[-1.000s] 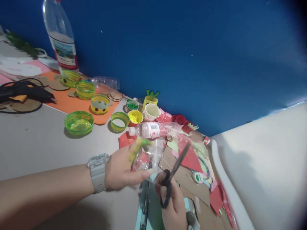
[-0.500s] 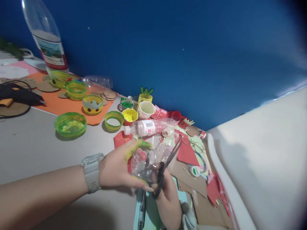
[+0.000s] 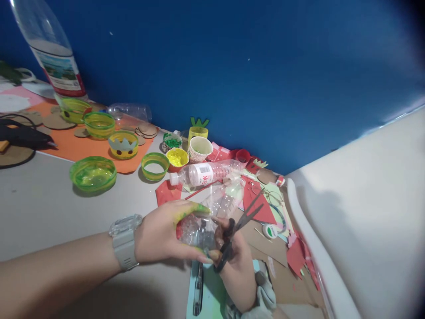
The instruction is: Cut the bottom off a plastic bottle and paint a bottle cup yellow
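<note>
My left hand [image 3: 169, 230], stained yellow and green on thumb and fingers, is closed round a clear plastic bottle piece [image 3: 194, 232]. In my right hand [image 3: 232, 252] is a pair of black-handled scissors [image 3: 244, 221], blades slightly parted and pointing up to the right, away from the bottle piece. My right fingertips are close to the bottle piece's right edge; whether they touch it I cannot tell. Just behind lies another clear piece of bottle [image 3: 224, 197], and beyond it a capped bottle with a white label [image 3: 207, 173].
Green-and-yellow painted rings and dishes [image 3: 93, 175] stand at left, near orange paper [image 3: 69, 148] and a black glue gun [image 3: 25, 135]. Paper cups [image 3: 200, 148] are by the blue wall. Red paper scraps, cardboard [image 3: 265, 241] and glasses [image 3: 272, 195] lie at right. A tall bottle [image 3: 59, 66] stands back left.
The scissors have turned, their blades tilting further right and down. My right hand has shifted slightly right. My left hand still holds the bottle piece, and the view has moved a little.
</note>
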A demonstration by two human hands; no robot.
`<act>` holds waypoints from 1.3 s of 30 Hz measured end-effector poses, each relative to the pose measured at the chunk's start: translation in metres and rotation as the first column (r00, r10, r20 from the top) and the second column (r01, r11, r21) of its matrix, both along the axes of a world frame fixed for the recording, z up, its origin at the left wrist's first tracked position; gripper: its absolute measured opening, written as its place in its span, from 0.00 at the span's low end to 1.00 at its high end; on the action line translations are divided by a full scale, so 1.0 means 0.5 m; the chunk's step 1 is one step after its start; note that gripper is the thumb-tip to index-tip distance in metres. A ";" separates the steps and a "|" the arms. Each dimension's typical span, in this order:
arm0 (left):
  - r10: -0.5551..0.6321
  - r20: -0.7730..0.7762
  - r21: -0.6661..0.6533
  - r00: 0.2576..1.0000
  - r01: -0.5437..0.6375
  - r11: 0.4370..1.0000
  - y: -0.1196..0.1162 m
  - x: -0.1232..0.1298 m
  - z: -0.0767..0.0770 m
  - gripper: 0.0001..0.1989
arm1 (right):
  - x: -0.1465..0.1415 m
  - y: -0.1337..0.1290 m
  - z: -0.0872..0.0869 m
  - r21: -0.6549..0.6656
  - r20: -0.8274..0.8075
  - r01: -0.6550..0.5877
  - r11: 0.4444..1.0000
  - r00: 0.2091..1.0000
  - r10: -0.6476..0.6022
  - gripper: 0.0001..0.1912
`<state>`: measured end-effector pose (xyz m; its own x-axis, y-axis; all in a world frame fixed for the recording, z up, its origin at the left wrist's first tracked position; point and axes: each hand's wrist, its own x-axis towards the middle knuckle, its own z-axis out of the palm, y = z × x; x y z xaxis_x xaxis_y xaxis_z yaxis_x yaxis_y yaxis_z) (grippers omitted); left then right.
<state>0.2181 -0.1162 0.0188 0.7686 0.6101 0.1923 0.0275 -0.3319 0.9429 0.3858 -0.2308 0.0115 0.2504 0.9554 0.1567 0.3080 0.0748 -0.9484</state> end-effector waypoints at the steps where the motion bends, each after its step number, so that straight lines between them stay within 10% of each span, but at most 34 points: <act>1: -0.003 -0.004 -0.014 1.000 0.003 1.000 0.000 0.000 -0.001 0.32 | 0.000 0.001 -0.001 0.006 -0.003 0.007 1.000 1.000 -0.007 0.21; 11: 0.272 0.191 -0.199 0.943 -0.235 0.952 0.003 0.003 -0.026 0.37 | 0.010 -0.002 -0.027 -0.008 -0.070 -0.006 1.000 0.998 0.005 0.16; 21: 0.298 0.456 -0.162 0.839 -0.251 0.954 0.020 -0.008 0.027 0.22 | -0.001 0.005 0.006 -0.390 0.422 -0.275 0.879 0.795 0.436 0.20; 39: 0.353 0.482 -0.251 0.802 -0.259 0.933 -0.026 -0.003 0.023 0.19 | 0.000 -0.006 -0.006 -0.217 0.500 -0.268 0.939 0.795 0.343 0.24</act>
<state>0.2167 -0.1294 0.0304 0.3551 0.8547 0.3787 -0.3989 -0.2279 0.8882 0.3857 -0.2337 0.0085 -0.1425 0.9886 0.0493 0.7405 0.1395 -0.6574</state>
